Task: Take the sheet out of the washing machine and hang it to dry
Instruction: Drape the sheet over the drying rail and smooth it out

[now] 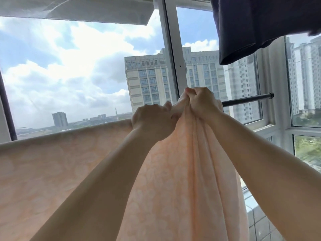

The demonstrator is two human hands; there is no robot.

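A pale peach patterned sheet (52, 171) hangs over a dark horizontal rod (248, 99) that spans the window. To the left the sheet lies spread flat along the rod; in the middle it is bunched into folds. My left hand (152, 120) grips the top edge of the sheet at the rod. My right hand (201, 101) grips the gathered bunch just to the right, close beside the left hand. The bare end of the rod sticks out to the right of my hands.
A dark navy cloth (260, 26) hangs from above at the top right. Behind the rod are white-framed windows (173, 49) with tall buildings outside. A tiled ledge (257, 218) runs below the window at the lower right.
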